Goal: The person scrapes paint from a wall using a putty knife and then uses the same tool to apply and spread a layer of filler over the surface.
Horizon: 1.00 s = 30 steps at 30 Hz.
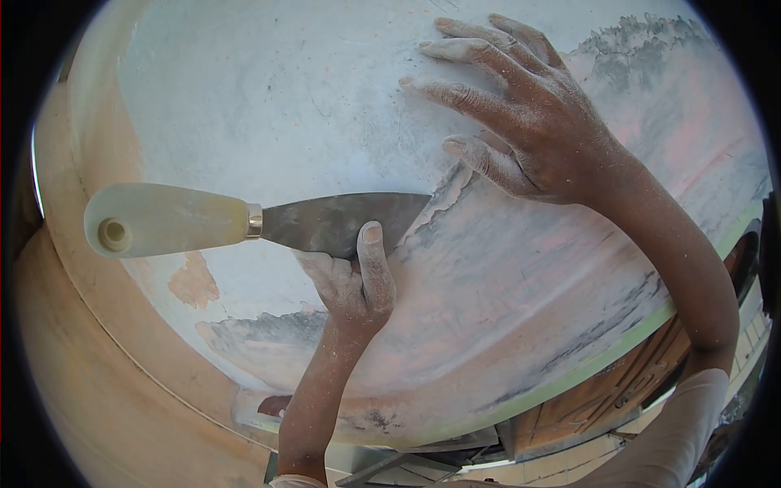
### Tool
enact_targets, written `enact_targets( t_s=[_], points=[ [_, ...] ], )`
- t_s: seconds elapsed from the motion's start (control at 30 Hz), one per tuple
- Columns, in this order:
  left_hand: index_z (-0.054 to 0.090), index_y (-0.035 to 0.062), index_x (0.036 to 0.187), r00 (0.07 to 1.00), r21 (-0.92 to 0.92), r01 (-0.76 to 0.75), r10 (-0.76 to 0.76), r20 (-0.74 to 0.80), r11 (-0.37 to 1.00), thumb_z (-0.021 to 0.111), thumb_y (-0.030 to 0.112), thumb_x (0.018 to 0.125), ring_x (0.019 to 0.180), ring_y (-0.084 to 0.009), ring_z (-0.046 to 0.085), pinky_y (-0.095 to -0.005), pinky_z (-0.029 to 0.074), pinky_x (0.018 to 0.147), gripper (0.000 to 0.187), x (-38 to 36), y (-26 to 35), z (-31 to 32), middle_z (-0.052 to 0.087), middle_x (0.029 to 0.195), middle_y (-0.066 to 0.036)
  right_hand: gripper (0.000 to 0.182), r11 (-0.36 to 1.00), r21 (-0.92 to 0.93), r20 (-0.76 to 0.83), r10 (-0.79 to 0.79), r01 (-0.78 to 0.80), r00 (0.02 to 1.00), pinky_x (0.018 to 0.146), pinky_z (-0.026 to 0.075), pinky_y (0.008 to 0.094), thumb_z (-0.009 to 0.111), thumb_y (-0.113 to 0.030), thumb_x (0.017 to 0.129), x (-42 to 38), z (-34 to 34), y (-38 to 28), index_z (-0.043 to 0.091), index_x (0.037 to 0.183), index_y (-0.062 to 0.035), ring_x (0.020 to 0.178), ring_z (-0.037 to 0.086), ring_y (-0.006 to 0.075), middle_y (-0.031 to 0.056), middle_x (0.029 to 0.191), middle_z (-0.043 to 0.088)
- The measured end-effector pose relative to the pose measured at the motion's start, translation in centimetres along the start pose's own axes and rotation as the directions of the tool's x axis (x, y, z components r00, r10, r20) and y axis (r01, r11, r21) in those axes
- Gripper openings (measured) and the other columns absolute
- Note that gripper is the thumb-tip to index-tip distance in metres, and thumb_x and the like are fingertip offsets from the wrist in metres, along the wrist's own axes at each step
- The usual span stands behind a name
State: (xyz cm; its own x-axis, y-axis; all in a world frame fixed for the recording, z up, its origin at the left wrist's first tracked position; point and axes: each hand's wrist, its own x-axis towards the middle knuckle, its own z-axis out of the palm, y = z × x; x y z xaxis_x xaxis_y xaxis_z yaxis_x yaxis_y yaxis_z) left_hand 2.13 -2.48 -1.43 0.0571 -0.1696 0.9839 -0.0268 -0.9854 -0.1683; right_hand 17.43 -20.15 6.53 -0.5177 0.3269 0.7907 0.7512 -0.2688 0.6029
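Note:
A putty knife (325,225) with a pale translucent handle lies across the view, its handle to the left and its broad metal blade to the right. My left hand (350,281) grips the blade from below, thumb on top and fingers hidden behind it. The blade's edge meets a ragged strip of loosened coating (447,195) on a large curved surface (268,106). My right hand (529,118) rests on this white, dusty surface above and right of the blade, its fingers spread and holding nothing. White powder covers both hands.
Gray and pinkish worn patches (488,293) mark the surface at the lower right. A tan border (98,268) curves along the left. Brown wooden panels (594,390) and pale floor tiles (529,470) show at the lower right, beyond the surface's green edge.

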Motion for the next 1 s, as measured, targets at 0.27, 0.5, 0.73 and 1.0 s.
enact_targets(
  t_s=[0.27,0.5,0.73,1.0],
  points=[
    [0.050,-0.0164,0.101,1.000,0.027,0.004,-0.004,-0.015,1.000,0.047,0.018,0.091,0.103,-0.0335,0.037,-0.0413,0.029,0.092,0.036,-0.2,0.4,0.3,0.037,0.113,-0.028,0.041,1.000,-0.024,-0.023,0.014,-0.015,1.000,0.108,0.024,0.0491,0.060,-0.028,0.082,0.0,0.1,-0.2,0.053,0.122,-0.0213,0.127,0.035,0.0263,0.0065,0.129,0.046],
    [0.044,-0.0169,0.109,0.882,0.462,-0.472,0.389,0.268,0.751,0.048,0.017,0.090,0.104,-0.0327,0.037,-0.0404,0.029,0.093,0.039,-0.1,-2.1,-1.1,0.036,0.116,-0.028,0.042,1.000,-0.025,-0.044,0.006,-0.007,0.999,0.107,0.026,0.0481,0.061,-0.027,0.081,0.0,0.1,0.0,0.053,0.122,-0.0206,0.126,0.037,0.0264,0.0067,0.128,0.047],
    [0.048,-0.0138,0.096,1.000,-0.029,0.030,-0.030,0.001,0.999,0.048,0.015,0.091,0.104,-0.0336,0.037,-0.0430,0.025,0.096,0.029,1.3,0.8,0.2,0.041,0.113,-0.028,0.046,1.000,-0.025,-0.104,0.013,-0.015,0.995,0.097,0.033,0.0531,0.059,-0.025,0.080,0.7,-1.4,1.9,0.049,0.122,-0.0102,0.120,0.041,0.0364,0.0177,0.117,0.047],
    [0.052,-0.0093,0.102,0.985,0.099,-0.163,0.167,-0.037,0.982,0.053,0.002,0.084,0.079,-0.0287,0.045,-0.0519,0.037,0.083,0.021,2.7,0.7,1.4,0.049,0.090,-0.021,0.043,0.997,-0.069,-0.219,0.016,-0.032,0.976,0.095,0.034,0.0489,0.059,-0.024,0.081,0.7,-1.4,3.1,0.050,0.120,-0.0078,0.116,0.043,0.0355,0.0170,0.114,0.049]
  ],
)
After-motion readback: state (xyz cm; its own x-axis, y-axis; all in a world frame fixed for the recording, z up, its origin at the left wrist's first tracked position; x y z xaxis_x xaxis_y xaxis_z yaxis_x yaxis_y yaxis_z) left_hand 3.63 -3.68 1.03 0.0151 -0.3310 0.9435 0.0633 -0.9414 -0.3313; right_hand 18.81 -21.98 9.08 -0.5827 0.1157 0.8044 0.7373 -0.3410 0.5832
